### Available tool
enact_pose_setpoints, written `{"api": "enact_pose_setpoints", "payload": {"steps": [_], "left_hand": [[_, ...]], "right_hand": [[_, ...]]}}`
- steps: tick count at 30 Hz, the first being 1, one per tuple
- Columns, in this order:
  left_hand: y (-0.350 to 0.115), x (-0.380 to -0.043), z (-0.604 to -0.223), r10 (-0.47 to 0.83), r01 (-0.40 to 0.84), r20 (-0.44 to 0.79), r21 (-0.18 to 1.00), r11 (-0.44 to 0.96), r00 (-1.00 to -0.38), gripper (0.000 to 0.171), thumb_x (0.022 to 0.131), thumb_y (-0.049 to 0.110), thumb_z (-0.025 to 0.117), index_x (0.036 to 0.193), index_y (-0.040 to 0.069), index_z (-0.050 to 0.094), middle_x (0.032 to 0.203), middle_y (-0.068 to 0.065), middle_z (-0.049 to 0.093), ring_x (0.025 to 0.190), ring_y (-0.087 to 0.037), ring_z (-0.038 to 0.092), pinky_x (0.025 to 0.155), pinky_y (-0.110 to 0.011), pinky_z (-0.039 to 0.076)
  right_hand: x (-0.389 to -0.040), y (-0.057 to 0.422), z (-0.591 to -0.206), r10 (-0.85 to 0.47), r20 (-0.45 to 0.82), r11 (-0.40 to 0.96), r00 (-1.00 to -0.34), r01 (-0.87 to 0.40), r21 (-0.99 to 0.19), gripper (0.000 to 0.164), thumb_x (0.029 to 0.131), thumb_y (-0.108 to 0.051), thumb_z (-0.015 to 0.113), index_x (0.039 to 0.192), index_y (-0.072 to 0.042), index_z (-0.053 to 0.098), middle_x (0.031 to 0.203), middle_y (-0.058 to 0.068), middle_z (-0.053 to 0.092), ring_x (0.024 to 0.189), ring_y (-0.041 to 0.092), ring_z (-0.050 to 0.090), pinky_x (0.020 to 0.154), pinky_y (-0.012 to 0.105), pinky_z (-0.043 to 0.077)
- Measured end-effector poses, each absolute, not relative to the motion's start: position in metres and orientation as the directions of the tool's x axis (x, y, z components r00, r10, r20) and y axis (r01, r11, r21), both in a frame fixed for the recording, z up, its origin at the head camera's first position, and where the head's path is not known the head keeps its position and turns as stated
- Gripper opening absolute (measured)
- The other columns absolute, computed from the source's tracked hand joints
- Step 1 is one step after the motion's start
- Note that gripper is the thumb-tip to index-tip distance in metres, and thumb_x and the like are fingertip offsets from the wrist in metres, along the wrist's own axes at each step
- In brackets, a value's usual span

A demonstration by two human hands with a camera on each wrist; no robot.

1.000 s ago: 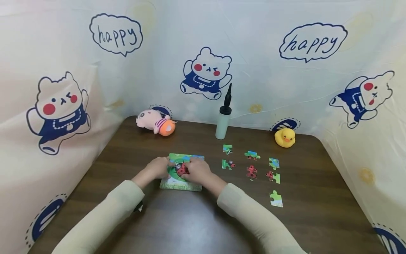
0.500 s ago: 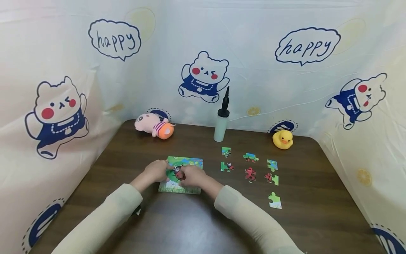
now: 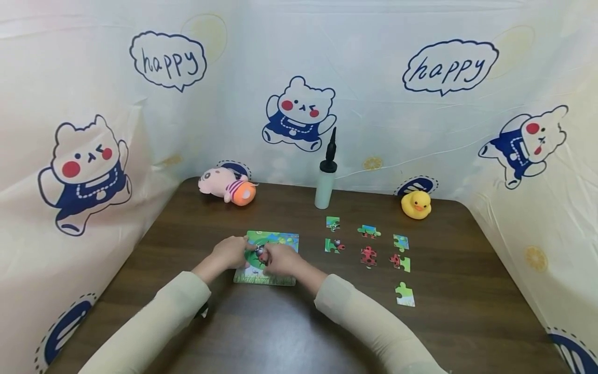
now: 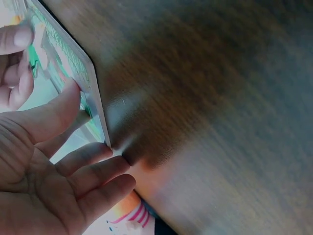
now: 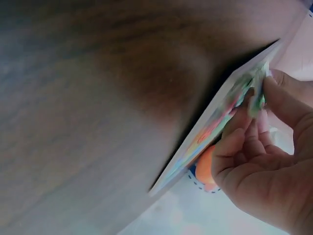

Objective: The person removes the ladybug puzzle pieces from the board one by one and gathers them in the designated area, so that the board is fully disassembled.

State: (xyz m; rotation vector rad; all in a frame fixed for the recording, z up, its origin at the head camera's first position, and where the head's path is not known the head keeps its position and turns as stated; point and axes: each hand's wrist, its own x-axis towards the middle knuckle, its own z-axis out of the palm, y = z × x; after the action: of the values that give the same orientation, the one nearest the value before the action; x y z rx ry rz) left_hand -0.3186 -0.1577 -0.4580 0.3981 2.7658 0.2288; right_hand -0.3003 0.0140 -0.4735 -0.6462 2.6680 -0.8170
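Observation:
A square puzzle board (image 3: 264, 280) with a ladybug on a green leaf lies left of the table's middle. My left hand (image 3: 227, 253) rests at its left side. In the left wrist view its thumb (image 4: 63, 105) touches the board near a corner, and the other fingers (image 4: 100, 176) reach out along and past the edge. My right hand (image 3: 283, 259) is over the middle of the board. Its thumb and index finger pinch a small, thin green puzzle piece (image 5: 256, 100), held tilted close over the picture in the right wrist view. Fingers hide part of the ladybug.
Several loose puzzle pieces (image 3: 368, 255) lie spread out to the right of the board. Along the back stand a pale green hand pump (image 3: 324, 188) and a yellow rubber duck (image 3: 416, 204); a pink plush toy (image 3: 217, 182) lies at the back left.
My right hand has shifted slightly left and nearer over the board, mostly in the first half second. The left hand stays at the left side. The loose pieces have not moved.

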Motion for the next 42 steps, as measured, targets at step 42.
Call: {"api": "enact_pose_setpoints", "payload": {"steps": [42], "left_hand": [[-0.16,-0.321,-0.459,0.378,0.312,-0.311,0.243,0.919,-0.872,0.054,0.079,0.019,0.076,0.13,0.015,0.059,0.143,-0.027,0.038,0.127,-0.048,0.038,0.095,-0.059,0.039]], "right_hand": [[-0.251,0.222,-0.47,-0.414,-0.134,0.683,-0.901,-0.209,-0.7,0.013,0.077,-0.008,0.076,0.083,-0.008,0.065,0.068,-0.003,0.057,0.063,0.011,0.05,0.06,0.028,0.045]]}}
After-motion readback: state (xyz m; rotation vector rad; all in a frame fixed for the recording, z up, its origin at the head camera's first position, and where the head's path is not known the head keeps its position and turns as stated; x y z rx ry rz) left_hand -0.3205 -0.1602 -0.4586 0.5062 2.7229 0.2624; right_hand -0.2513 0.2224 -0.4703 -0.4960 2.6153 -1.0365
